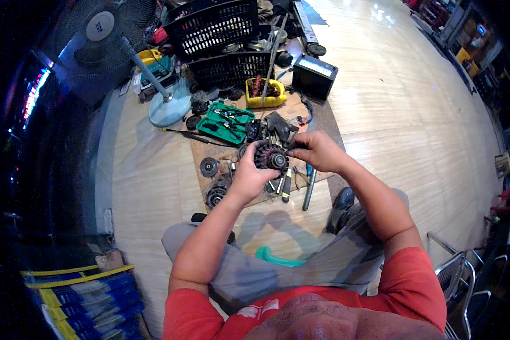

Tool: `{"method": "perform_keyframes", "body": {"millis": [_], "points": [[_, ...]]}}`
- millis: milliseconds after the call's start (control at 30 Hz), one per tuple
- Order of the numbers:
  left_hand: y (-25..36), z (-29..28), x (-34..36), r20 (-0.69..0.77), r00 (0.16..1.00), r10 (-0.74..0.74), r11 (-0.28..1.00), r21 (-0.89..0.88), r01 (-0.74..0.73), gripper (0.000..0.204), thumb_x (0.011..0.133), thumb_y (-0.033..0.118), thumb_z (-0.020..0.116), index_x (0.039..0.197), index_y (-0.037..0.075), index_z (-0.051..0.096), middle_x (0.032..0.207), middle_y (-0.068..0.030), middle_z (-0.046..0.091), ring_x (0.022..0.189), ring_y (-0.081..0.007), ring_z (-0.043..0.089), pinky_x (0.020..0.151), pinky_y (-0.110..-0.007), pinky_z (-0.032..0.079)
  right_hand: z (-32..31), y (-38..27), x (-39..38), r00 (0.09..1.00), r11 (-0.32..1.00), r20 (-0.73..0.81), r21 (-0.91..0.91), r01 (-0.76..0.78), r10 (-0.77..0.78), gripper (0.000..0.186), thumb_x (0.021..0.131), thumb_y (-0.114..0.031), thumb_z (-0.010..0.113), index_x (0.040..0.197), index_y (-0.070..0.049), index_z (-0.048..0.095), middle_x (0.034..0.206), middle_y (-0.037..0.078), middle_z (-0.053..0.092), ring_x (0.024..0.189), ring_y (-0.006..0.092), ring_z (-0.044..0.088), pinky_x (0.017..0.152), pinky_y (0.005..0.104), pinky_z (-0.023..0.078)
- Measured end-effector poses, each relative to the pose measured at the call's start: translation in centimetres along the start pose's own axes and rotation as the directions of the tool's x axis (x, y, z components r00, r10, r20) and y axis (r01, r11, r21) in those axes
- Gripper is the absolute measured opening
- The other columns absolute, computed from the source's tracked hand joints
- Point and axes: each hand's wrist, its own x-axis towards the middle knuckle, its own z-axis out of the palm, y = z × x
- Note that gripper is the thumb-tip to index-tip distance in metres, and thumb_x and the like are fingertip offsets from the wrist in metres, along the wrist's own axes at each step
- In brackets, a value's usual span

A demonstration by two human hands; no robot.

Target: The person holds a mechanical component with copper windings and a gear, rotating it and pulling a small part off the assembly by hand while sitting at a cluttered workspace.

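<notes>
My left hand (248, 175) is closed around a round, dark alternator part (276, 161) with reddish windings and a shaft end in its middle. At the part's right edge, the thumb and fingers of my right hand (318, 152) are pinched together; whatever lies between them is too small to make out. Below the hands, on a brown board (249, 196), lie a yellow-and-black handled tool (287, 187) and a metal bar (308, 194). To the left are a pulley wheel (208, 166) and a dark round housing (216, 196).
Beyond my hands lie an open green tool case (224, 131), a yellow container (260, 102) of parts and a black battery (314, 77). Black crates (232, 67) stand farther back. A standing fan (167, 107) is at the far left, with metal chair legs (464, 266) at the right.
</notes>
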Motion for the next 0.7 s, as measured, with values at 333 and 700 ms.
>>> {"method": "perform_keyframes", "body": {"millis": [333, 700], "points": [[1.3, 1.6, -0.2, -0.255, 0.963, -0.085, 0.995, 0.032, 0.096, 0.077, 0.063, -0.001, 0.074, 0.132, -0.003, 0.039, 0.111, -0.0136, 0.060, 0.098, -0.0209, 0.060, 0.087, -0.032, 0.049, 3.4, -1.6, -1.1, 0.981, 0.937, -0.107, -0.329, 0.120, -0.163, 0.016, 0.082, -0.023, 0.063, 0.081, -0.007, 0.060, 0.074, 0.016, 0.062, 0.070, 0.0373, 0.061, 0.061, 0.0483, 0.048], [1.4, 0.1, -0.6, 0.072, 0.995, -0.069, 0.975, -0.206, 0.083, 0.074, 0.061, -0.003, 0.073, 0.129, -0.002, 0.042, 0.110, -0.0104, 0.060, 0.100, -0.0185, 0.058, 0.088, -0.030, 0.047, -0.6, 0.7, 0.0, 0.999, 0.999, 0.048, 0.047, 0.012, -0.015, 0.018, 0.082, -0.016, 0.068, 0.090, -0.001, 0.064, 0.078, 0.017, 0.064, 0.073, 0.0293, 0.062, 0.066, 0.0383, 0.048]]}}
